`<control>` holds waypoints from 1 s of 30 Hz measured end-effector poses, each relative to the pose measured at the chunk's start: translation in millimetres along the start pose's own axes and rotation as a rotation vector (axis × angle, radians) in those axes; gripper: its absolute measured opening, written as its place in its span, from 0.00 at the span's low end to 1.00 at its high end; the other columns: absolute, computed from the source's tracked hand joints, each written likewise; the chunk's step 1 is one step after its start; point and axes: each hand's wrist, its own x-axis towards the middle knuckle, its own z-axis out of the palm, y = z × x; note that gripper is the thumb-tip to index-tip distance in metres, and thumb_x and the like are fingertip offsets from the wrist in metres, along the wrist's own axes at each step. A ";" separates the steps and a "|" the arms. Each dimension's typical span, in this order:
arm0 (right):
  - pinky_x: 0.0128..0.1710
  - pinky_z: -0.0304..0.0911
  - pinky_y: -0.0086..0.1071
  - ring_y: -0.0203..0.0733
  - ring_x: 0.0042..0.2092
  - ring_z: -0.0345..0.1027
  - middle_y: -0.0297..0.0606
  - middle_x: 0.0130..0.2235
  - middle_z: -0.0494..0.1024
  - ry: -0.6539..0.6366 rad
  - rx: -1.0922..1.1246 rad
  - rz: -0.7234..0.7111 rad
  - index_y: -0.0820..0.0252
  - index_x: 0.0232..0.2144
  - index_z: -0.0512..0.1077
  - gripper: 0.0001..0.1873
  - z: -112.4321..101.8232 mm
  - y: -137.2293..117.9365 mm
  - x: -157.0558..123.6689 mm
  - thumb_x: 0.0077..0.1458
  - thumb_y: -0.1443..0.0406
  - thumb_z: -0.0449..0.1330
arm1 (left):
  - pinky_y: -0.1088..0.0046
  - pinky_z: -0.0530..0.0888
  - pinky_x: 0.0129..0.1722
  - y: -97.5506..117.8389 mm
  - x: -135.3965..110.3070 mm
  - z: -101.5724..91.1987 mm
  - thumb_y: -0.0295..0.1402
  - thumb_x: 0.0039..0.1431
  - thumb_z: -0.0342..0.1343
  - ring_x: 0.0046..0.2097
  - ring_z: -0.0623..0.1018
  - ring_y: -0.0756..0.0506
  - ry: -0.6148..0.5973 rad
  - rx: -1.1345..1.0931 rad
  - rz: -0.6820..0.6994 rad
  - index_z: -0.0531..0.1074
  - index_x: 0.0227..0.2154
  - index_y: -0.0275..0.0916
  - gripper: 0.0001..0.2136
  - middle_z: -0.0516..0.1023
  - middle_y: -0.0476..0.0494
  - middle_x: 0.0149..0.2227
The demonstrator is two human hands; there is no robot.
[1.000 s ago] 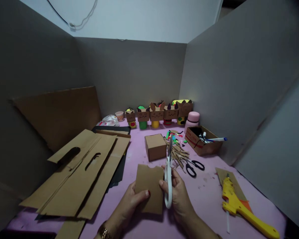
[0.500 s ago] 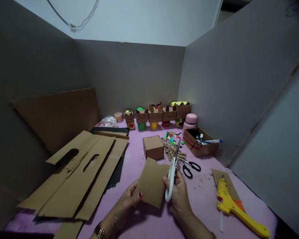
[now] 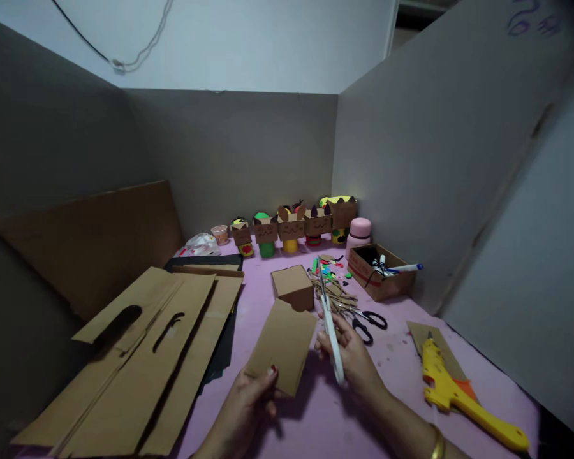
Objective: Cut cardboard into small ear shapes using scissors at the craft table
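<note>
My left hand (image 3: 249, 398) pinches the near corner of a small brown cardboard piece (image 3: 284, 343) and holds it tilted above the pink table (image 3: 397, 370). My right hand (image 3: 354, 357) grips white-handled scissors (image 3: 329, 322), blades pointing away and up, just right of the cardboard piece's edge. The blades look closed and sit clear of the cardboard. A small closed cardboard box (image 3: 293, 287) stands just beyond the held piece.
Large flat cardboard sheets (image 3: 138, 357) with cut slots lie at left. Black-handled scissors (image 3: 366, 322), cardboard strips (image 3: 339, 294), an open box of pens (image 3: 380, 271) and a yellow glue gun (image 3: 459, 395) lie at right. Cardboard figures (image 3: 291, 226) line the back wall.
The left hand slid down to the cardboard's near corner and the piece tilted flatter. The right hand swung the scissors so the blades lean left, a little apart from the piece.
</note>
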 end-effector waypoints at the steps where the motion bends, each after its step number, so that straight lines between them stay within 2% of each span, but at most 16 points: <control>1: 0.25 0.63 0.27 0.34 0.26 0.67 0.29 0.27 0.75 -0.002 0.005 -0.004 0.58 0.43 0.70 0.25 -0.8 0.5 -0.3 0.40 0.64 0.70 | 0.84 0.65 0.16 -0.7 -0.4 -0.9 0.36 0.46 0.66 0.24 0.74 0.51 -0.036 0.020 0.001 0.77 0.31 0.32 0.13 0.79 0.40 0.28; 3: 0.33 0.66 0.29 0.37 0.33 0.70 0.32 0.34 0.76 -0.007 0.020 -0.010 0.56 0.43 0.70 0.27 -2.1 2.4 -2.8 0.39 0.63 0.71 | 0.85 0.64 0.15 -3.5 -0.8 -3.3 0.37 0.48 0.64 0.22 0.72 0.52 -0.092 0.043 -0.005 0.77 0.33 0.32 0.13 0.77 0.43 0.25; 5: 0.36 0.66 0.30 0.39 0.36 0.70 0.33 0.36 0.77 -0.031 0.038 0.009 0.55 0.43 0.70 0.28 -3.7 4.0 -6.9 0.37 0.63 0.72 | 0.85 0.63 0.14 -6.2 -0.7 -6.1 0.37 0.49 0.64 0.21 0.70 0.53 -0.129 0.050 -0.023 0.77 0.35 0.33 0.13 0.76 0.45 0.24; 9: 0.25 0.63 0.26 0.35 0.29 0.67 0.31 0.31 0.75 -0.052 0.046 0.089 0.54 0.41 0.71 0.27 -6.6 4.4 -13.9 0.37 0.62 0.73 | 0.82 0.67 0.16 -7.2 -0.7 -9.5 0.37 0.50 0.64 0.22 0.71 0.52 -0.137 0.053 -0.042 0.76 0.38 0.34 0.14 0.76 0.44 0.26; 11: 0.24 0.61 0.25 0.34 0.27 0.66 0.31 0.32 0.75 -0.033 0.039 0.102 0.55 0.41 0.71 0.27 -7.4 4.5 -15.5 0.37 0.61 0.73 | 0.79 0.68 0.18 -6.7 -1.9 -9.0 0.38 0.51 0.62 0.23 0.72 0.50 -0.134 0.049 -0.033 0.77 0.39 0.34 0.15 0.76 0.43 0.25; 13: 0.24 0.61 0.25 0.33 0.26 0.64 0.30 0.30 0.74 -0.033 0.019 0.104 0.55 0.42 0.72 0.27 -8.2 5.3 -16.5 0.37 0.61 0.73 | 0.76 0.72 0.25 -6.5 -3.7 -7.5 0.38 0.52 0.61 0.28 0.75 0.47 -0.133 0.019 -0.020 0.76 0.42 0.35 0.16 0.79 0.41 0.29; 15: 0.23 0.59 0.25 0.32 0.24 0.61 0.29 0.27 0.72 -0.060 -0.011 0.108 0.56 0.43 0.71 0.27 -9.3 6.7 -17.8 0.38 0.61 0.72 | 0.71 0.74 0.35 -6.3 -5.3 -6.2 0.38 0.53 0.61 0.37 0.77 0.43 -0.114 -0.041 -0.017 0.74 0.47 0.37 0.19 0.80 0.38 0.37; 18: 0.22 0.57 0.24 0.30 0.22 0.58 0.27 0.25 0.71 -0.114 -0.045 0.115 0.56 0.43 0.71 0.25 -10.9 8.8 -20.3 0.40 0.60 0.71 | 0.64 0.71 0.45 -5.0 -5.9 -5.7 0.37 0.54 0.59 0.46 0.76 0.38 -0.094 -0.106 -0.017 0.70 0.52 0.38 0.22 0.79 0.37 0.44; 22: 0.22 0.57 0.23 0.29 0.23 0.58 0.26 0.24 0.68 -0.133 -0.060 0.118 0.56 0.42 0.71 0.24 -11.3 8.6 -22.6 0.42 0.59 0.71 | 0.62 0.69 0.48 -1.6 -5.3 -6.7 0.35 0.54 0.59 0.48 0.75 0.37 -0.120 -0.116 0.004 0.71 0.52 0.37 0.21 0.79 0.37 0.45; 26: 0.23 0.58 0.22 0.29 0.24 0.59 0.26 0.26 0.69 -0.079 -0.033 0.108 0.55 0.42 0.72 0.26 -11.4 5.9 -21.8 0.39 0.59 0.72 | 0.63 0.70 0.46 2.6 -6.9 -6.0 0.35 0.51 0.62 0.48 0.75 0.36 -0.156 -0.118 -0.047 0.74 0.48 0.36 0.20 0.79 0.35 0.44; 30: 0.22 0.59 0.21 0.28 0.24 0.58 0.27 0.28 0.70 -0.055 -0.003 0.089 0.55 0.43 0.71 0.28 -13.2 3.8 -17.8 0.38 0.58 0.73 | 0.61 0.70 0.45 8.5 -9.8 -4.7 0.38 0.46 0.65 0.46 0.76 0.33 -0.333 -0.146 -0.132 0.76 0.44 0.32 0.22 0.80 0.32 0.40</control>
